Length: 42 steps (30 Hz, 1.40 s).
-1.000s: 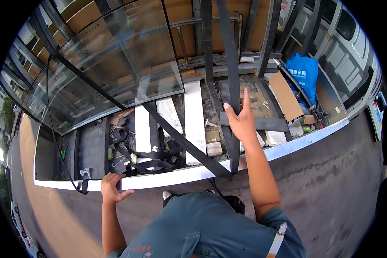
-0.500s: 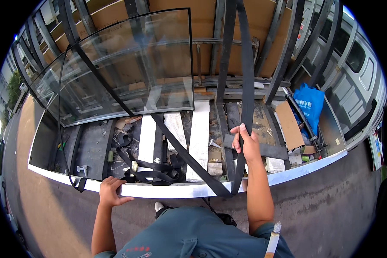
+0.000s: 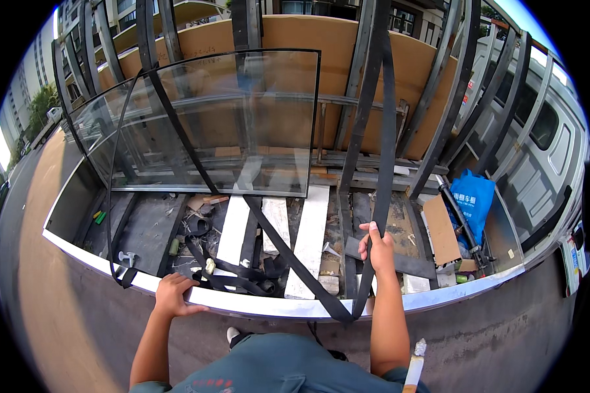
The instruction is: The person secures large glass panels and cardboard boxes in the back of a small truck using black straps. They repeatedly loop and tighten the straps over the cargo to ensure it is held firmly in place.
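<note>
My right hand (image 3: 380, 245) is closed round a wide black strap (image 3: 381, 177) that runs down from the upright metal posts. At the bed's near edge the strap loops and rises again toward the left, crossing a glass panel (image 3: 262, 131). My left hand (image 3: 173, 295) rests on the silver rim (image 3: 236, 306) of the truck bed, its fingers curled over the edge and its thumb stretched along the side. The dark-edged, curved-topped glass panel leans upright against the rack at the left. Left of my left hand, a thinner black strap (image 3: 110, 216) hangs to the rim.
White boards (image 3: 308, 236) and tangled black webbing (image 3: 242, 275) lie in the bed among debris. A blue bag (image 3: 473, 200), a cardboard piece (image 3: 441, 229) and a black tube (image 3: 457, 209) stand at the right. Brown sheets (image 3: 295, 39) back the rack; a white vehicle (image 3: 557, 131) adjoins it.
The view has tilted upward, so the bed and rack sit lower in the picture. My right hand still holds the strap, and my left hand stays on the rim.
</note>
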Motion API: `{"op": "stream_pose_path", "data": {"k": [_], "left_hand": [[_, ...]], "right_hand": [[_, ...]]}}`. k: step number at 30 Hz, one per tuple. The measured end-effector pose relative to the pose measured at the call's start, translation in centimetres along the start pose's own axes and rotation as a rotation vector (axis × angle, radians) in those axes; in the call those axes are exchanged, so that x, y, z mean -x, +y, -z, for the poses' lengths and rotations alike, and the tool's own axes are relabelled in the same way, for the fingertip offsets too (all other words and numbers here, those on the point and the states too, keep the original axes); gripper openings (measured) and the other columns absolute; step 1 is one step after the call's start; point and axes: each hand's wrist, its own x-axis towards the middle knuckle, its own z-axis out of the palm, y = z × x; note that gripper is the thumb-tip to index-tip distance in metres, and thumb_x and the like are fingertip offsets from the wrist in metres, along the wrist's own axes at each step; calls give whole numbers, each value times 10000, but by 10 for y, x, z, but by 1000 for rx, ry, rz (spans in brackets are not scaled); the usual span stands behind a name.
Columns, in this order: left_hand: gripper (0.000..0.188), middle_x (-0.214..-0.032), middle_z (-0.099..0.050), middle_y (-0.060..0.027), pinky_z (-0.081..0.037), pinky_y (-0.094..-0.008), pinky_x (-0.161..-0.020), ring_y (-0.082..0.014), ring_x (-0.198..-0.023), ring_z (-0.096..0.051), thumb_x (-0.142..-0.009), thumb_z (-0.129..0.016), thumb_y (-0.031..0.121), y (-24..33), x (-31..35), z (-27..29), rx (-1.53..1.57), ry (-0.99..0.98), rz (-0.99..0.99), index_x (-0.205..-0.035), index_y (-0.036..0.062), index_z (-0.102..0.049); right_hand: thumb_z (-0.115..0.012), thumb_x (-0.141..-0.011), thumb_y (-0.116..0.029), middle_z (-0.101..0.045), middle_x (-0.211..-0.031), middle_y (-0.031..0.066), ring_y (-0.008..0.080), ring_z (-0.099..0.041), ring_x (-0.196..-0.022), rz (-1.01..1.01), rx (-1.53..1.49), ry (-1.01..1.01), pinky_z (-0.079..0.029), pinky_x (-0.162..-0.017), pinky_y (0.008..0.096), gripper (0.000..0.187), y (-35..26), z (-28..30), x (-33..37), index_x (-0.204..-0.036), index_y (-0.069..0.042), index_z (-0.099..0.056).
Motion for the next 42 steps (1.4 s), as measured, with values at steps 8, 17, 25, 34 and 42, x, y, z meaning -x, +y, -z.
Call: {"op": "stream_pose_path", "data": {"k": [8,17,25,34,42], "left_hand": [[690,-784,-685,-75,-529,-415,-760,-307,-789,-670,-575,-851,670,4,3,5,11,-18,32,-921,79,-770],[703,-793,-699,-79,-528,-404,-750,-291,-777,-677,-544,-846,690,1,9,1,-5,20,37,-925,102,-782],[678,-780,-693,-67,-523,-412,-735,-290,-773,-673,-528,-876,654,-2,5,-5,-5,42,33,-913,103,-782],[673,-748,-674,-49,-516,-405,-702,-279,-730,-656,-509,-886,652,-1,7,-5,2,68,10,-879,99,-787],[670,-757,-686,-56,-519,-408,-697,-281,-738,-660,-528,-883,651,1,3,-7,20,41,4,-883,92,-786]], "right_hand": [[-504,-1094,-450,-580,-608,64,140,-521,-460,37,-74,-30,-420,-463,282,492,10,3,-1,-1158,17,-645],[-493,-1098,-448,-580,-617,64,138,-510,-460,37,-29,-44,-501,-584,316,504,3,-1,3,-1174,26,-649],[-499,-1096,-440,-587,-621,70,140,-527,-475,53,-101,-61,-480,-553,296,513,1,4,2,-1171,49,-636],[-503,-1094,-437,-622,-647,67,119,-527,-478,52,-124,-47,-418,-490,268,483,-5,3,10,-1092,20,-660],[-502,-1087,-451,-656,-674,106,129,-550,-485,79,-115,-38,-434,-499,263,504,-9,7,15,-1057,32,-642]]}}
